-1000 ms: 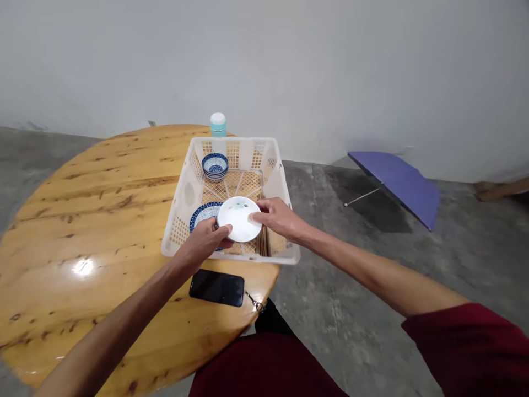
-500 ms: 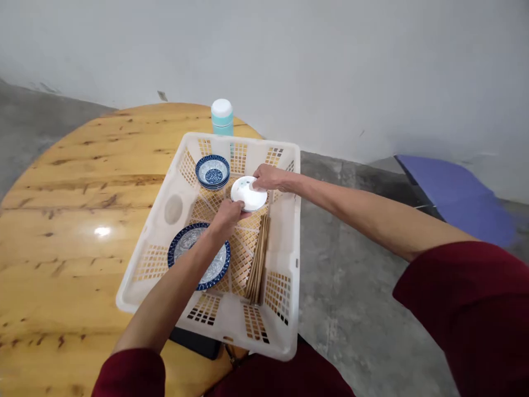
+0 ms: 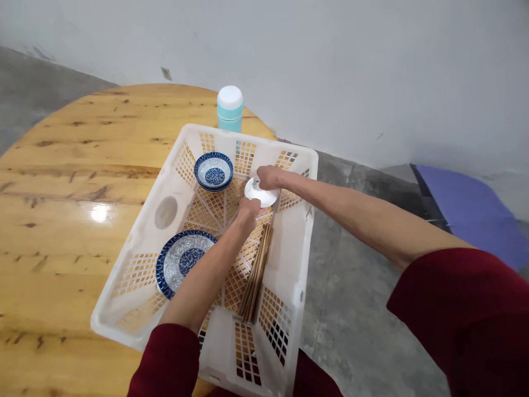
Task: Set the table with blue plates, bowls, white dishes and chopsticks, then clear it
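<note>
Both my hands grip a small white dish (image 3: 264, 196) inside the far right part of a white plastic basket (image 3: 136, 242). My left hand (image 3: 249, 212) pinches its near left edge, thumb on top. At the far side, my right hand (image 3: 269, 177) is closed on the rim. To the left of the dish stands a stack of blue-patterned bowls (image 3: 214, 171). A blue-rimmed plate (image 3: 182, 262) lies nearer to me, partly hidden under my left forearm. A bundle of wooden chopsticks (image 3: 257, 275) lies along the basket's right side.
The basket rests on a round wooden table (image 3: 53, 204), its right side over the table's edge. Behind it stands a turquoise bottle with a white cap (image 3: 230, 108). A purple umbrella (image 3: 471, 209) is on the concrete floor (image 3: 339, 309) by the wall.
The white dish, in both hands, has moved slightly right and lower into the basket's far right corner. My view has come a little closer to the basket.
</note>
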A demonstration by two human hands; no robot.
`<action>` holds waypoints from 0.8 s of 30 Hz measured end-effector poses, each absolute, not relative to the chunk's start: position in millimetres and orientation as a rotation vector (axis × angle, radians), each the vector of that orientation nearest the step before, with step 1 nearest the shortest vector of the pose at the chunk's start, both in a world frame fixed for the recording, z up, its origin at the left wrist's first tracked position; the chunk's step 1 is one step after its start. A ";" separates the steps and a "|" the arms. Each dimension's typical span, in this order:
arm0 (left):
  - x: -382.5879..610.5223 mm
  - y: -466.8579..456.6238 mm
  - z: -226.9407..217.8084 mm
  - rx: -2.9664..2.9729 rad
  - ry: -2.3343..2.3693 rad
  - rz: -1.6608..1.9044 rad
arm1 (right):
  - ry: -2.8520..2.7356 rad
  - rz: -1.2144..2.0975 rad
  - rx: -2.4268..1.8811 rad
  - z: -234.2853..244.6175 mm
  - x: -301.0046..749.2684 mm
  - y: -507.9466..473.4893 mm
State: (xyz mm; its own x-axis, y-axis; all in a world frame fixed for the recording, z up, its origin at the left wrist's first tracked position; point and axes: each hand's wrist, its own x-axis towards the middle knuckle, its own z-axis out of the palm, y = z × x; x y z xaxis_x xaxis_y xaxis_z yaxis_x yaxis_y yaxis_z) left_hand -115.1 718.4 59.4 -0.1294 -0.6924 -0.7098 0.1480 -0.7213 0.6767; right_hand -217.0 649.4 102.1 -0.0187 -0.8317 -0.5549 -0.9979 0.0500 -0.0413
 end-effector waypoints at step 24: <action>-100.0 717.3 60.4 1.637 -0.820 -1.910 | 1.933 0.504 -1.853 118.7 -223.4 664.1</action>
State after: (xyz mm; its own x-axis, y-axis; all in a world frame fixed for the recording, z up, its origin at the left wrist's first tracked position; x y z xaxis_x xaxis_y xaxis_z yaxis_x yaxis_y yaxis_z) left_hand -100.0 717.3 60.4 -0.1600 -0.7038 -0.6922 -0.0168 -0.6991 0.7148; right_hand -223.4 664.1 118.7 -0.0289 -0.8487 -0.5281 -0.9985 0.0493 -0.0245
